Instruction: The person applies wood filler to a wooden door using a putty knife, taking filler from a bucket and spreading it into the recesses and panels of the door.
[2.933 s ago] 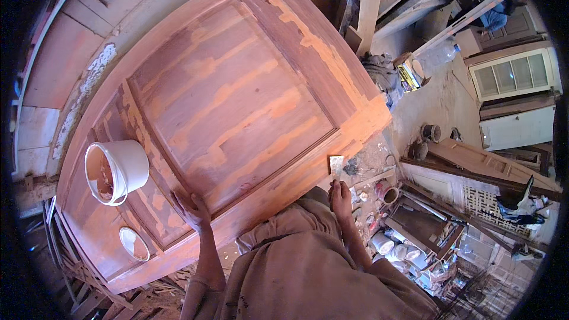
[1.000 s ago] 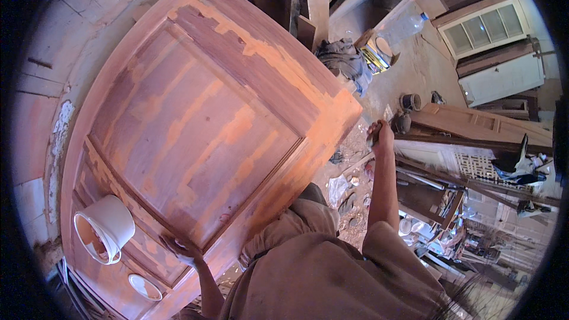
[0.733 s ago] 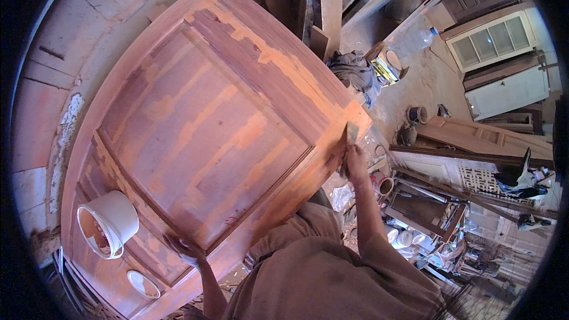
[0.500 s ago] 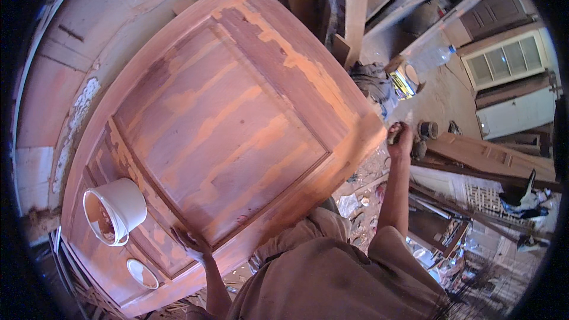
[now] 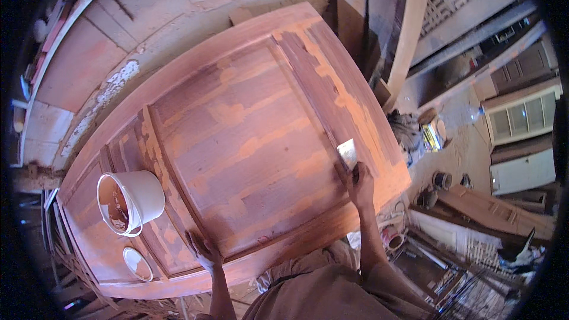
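Head view. Panelled wooden door (image 5: 237,136), laid flat, reddish-brown with paler orange filler patches; apparently flat so paste stays put and both hands can reach. Right hand (image 5: 357,182): fingers closed round the handle of a putty knife (image 5: 348,155), its pale blade pressed to the door's right stile just beyond the knuckles, angled as if for scraping. Left hand (image 5: 204,250): spread, palm down on the near rail, seemingly bracing the body; it grips nothing. White bucket (image 5: 131,201) of brownish paste stands on the door's left end; round lid (image 5: 137,264) beside it, near the left hand.
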A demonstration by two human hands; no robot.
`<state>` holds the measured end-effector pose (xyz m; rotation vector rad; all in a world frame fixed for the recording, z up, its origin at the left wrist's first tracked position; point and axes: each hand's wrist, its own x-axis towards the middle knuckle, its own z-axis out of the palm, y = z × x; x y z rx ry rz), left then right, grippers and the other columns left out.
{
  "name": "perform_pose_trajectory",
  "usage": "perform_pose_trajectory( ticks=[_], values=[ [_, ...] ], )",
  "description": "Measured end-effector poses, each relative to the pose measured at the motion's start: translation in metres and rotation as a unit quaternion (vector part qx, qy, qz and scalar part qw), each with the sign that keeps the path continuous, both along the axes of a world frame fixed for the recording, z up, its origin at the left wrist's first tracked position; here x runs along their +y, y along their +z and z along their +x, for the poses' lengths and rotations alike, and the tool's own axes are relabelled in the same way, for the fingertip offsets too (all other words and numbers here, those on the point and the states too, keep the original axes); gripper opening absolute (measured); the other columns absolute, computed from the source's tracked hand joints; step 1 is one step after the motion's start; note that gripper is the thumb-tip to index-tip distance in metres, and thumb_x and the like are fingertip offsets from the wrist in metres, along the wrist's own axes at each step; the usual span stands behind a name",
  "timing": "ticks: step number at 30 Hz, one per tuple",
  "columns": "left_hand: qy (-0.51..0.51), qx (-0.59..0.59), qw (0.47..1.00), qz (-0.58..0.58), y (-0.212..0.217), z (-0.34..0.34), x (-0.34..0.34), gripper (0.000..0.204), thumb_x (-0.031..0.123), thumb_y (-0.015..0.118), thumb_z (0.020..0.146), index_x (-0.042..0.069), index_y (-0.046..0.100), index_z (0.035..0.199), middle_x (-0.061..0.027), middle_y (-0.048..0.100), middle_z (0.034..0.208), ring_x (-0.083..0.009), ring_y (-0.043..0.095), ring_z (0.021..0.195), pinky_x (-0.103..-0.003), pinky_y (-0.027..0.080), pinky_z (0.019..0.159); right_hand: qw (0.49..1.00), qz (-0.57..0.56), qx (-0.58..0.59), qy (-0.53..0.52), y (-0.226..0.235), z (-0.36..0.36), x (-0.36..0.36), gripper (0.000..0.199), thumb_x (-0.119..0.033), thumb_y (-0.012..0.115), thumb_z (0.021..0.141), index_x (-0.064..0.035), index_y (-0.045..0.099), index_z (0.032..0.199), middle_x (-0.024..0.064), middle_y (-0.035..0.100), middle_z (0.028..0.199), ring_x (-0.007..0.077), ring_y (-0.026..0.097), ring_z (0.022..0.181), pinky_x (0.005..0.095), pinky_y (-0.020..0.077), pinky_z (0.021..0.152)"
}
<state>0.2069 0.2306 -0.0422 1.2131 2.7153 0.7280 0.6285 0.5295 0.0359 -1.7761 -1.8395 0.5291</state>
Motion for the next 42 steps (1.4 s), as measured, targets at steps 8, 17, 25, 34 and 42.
perform_pose_trajectory(
  ticks=[8, 17, 25, 34, 42],
  values=[
    [0.008, -0.025, 1.0, -0.012, 0.01, 0.006, 0.008, 0.055, 0.033, 0.047, 0.1, -0.002, 0.043, 0.142, -0.0254, 0.038, 0.15, -0.0447, 0.036, 0.138, -0.052, 0.028, 0.115, 0.996, -0.055, 0.006, 0.072, -0.02, -0.052, -0.017, 0.025, -0.007, 0.063, 0.085, 0.0012, 0.055, 0.108, 0.0217, 0.058, 0.087, 0.0395, 0.06, 0.08, 0.0484, 0.0478, 0.067],
    [0.023, -0.012, 0.999, -0.02, 0.018, -0.001, 0.003, 0.057, 0.024, 0.055, 0.091, -0.001, 0.045, 0.141, -0.0267, 0.04, 0.147, -0.0458, 0.039, 0.135, -0.053, 0.031, 0.112, 0.986, -0.027, 0.053, 0.156, -0.014, -0.127, -0.038, 0.025, -0.009, 0.069, 0.085, -0.0015, 0.059, 0.107, 0.0176, 0.057, 0.089, 0.0336, 0.059, 0.079, 0.0427, 0.0485, 0.068],
    [0.025, -0.012, 1.0, -0.008, 0.026, -0.005, 0.0, 0.062, 0.029, 0.06, 0.089, 0.001, 0.045, 0.141, -0.0247, 0.04, 0.148, -0.0432, 0.041, 0.134, -0.053, 0.03, 0.114, 0.985, -0.018, 0.05, 0.162, -0.01, -0.139, -0.058, 0.021, -0.007, 0.067, 0.085, -0.0004, 0.061, 0.104, 0.0153, 0.056, 0.089, 0.0301, 0.059, 0.077, 0.041, 0.0476, 0.068],
    [0.022, -0.013, 1.0, -0.007, 0.028, -0.005, -0.007, 0.074, 0.042, 0.065, 0.087, 0.0, 0.04, 0.144, -0.0218, 0.037, 0.152, -0.0368, 0.036, 0.14, -0.048, 0.027, 0.117, 0.965, -0.047, -0.021, 0.257, -0.026, -0.137, -0.076, 0.022, -0.011, 0.068, 0.085, -0.0007, 0.061, 0.103, 0.0181, 0.058, 0.085, 0.0337, 0.059, 0.074, 0.0435, 0.0487, 0.067],
    [0.023, -0.038, 0.999, -0.004, 0.033, -0.006, -0.003, 0.078, 0.049, 0.061, 0.088, -0.002, 0.041, 0.143, -0.0232, 0.036, 0.152, -0.039, 0.034, 0.141, -0.05, 0.025, 0.117, 0.953, -0.002, 0.0, 0.302, -0.023, -0.141, -0.121, 0.036, -0.01, 0.065, 0.087, -0.0006, 0.055, 0.121, 0.0171, 0.061, 0.086, 0.0305, 0.062, 0.075, 0.0408, 0.0503, 0.068]
  ],
)
